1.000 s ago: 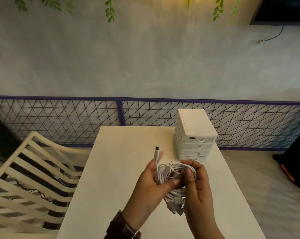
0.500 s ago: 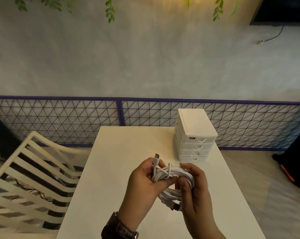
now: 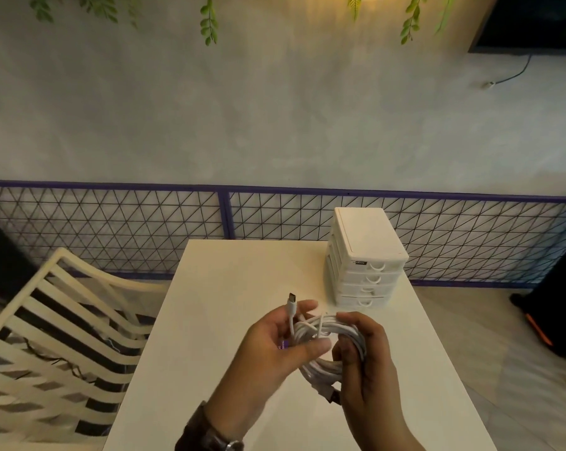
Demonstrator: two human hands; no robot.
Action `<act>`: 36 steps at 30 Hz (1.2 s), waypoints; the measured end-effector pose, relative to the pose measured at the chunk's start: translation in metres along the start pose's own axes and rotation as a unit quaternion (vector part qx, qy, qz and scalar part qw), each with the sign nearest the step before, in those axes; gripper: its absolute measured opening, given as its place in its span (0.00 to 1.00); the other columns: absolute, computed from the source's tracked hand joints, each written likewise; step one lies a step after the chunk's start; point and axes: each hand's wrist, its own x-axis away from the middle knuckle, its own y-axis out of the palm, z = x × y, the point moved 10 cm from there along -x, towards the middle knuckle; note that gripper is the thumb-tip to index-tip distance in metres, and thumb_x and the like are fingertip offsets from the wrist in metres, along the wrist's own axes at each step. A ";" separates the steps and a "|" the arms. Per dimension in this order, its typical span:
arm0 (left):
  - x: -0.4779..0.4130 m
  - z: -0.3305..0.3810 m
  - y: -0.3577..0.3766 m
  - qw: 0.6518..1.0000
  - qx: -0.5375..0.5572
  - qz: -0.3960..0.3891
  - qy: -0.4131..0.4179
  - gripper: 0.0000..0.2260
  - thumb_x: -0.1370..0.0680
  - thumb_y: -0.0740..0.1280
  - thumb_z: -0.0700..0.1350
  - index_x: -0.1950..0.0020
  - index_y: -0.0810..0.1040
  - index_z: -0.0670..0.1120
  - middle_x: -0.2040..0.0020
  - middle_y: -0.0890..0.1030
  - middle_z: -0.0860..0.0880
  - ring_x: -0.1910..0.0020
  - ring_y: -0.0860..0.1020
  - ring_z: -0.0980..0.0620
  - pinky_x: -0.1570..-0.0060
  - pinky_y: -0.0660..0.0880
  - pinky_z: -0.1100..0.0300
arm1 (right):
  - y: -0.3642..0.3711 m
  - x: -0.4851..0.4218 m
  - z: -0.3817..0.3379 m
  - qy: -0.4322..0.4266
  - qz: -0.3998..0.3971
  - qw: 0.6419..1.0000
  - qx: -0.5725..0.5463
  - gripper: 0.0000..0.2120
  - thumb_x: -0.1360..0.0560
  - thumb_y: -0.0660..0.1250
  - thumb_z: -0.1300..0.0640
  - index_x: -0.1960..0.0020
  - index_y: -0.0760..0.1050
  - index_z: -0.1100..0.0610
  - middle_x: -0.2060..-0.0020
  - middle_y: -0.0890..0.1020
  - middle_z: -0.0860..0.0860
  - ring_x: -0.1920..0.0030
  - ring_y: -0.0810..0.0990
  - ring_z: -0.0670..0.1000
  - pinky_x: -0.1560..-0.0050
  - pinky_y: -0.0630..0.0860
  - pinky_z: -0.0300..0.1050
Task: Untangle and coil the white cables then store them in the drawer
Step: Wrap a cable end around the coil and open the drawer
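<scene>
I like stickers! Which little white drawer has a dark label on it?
The top drawer of the stack of four. Its front carries a small dark label; the three drawers below it are plain white.

Dim, warm indoor light. Yellow glow at top of wall [image 3: 307, 14], fading to grey below. Worktop [image 3: 229, 320] evenly lit, cream cast. Wide-angle bend: railing [image 3: 112, 185] bows, corners stretch. Left hand [image 3: 275, 346] edges smeared; cable coil [image 3: 340, 327] strands soft, merging. Dark patches at far left and right edges, detail lost. Overall grainy, low contrast.
</scene>
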 end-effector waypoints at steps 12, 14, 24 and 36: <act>0.003 -0.001 -0.028 0.992 0.079 0.098 0.026 0.14 0.26 0.64 0.30 0.56 0.84 0.47 0.60 0.85 0.48 0.62 0.83 0.53 0.61 0.79 0.66 | -0.005 -0.008 0.035 0.078 0.019 0.989 -0.126 0.09 0.24 0.61 0.52 0.45 0.72 0.50 0.72 0.77 0.50 0.70 0.75 0.47 0.70 0.73 0.37; 0.003 -0.005 -0.028 0.985 0.133 0.108 0.013 0.13 0.27 0.63 0.29 0.53 0.80 0.45 0.63 0.84 0.46 0.64 0.82 0.53 0.61 0.80 0.64 | -0.003 -0.007 0.042 0.110 0.025 0.974 -0.195 0.11 0.27 0.60 0.53 0.45 0.72 0.52 0.74 0.75 0.50 0.72 0.74 0.46 0.71 0.73 0.37; 0.013 -0.018 -0.040 0.939 0.268 0.214 0.017 0.14 0.27 0.63 0.30 0.51 0.70 0.48 0.67 0.84 0.47 0.66 0.83 0.53 0.66 0.80 0.64 | 0.007 -0.007 0.055 0.194 0.030 0.884 -0.423 0.24 0.42 0.77 0.49 0.49 0.78 0.58 0.72 0.73 0.52 0.74 0.74 0.45 0.73 0.76 0.37; 0.020 0.029 0.010 0.986 0.128 0.080 0.068 0.08 0.47 0.76 0.37 0.70 0.84 0.43 0.65 0.85 0.47 0.68 0.81 0.55 0.67 0.77 0.67 | 0.021 -0.009 0.051 0.228 -0.044 0.904 -0.359 0.07 0.27 0.59 0.57 0.50 0.71 0.49 0.73 0.77 0.54 0.82 0.69 0.51 0.83 0.69 0.38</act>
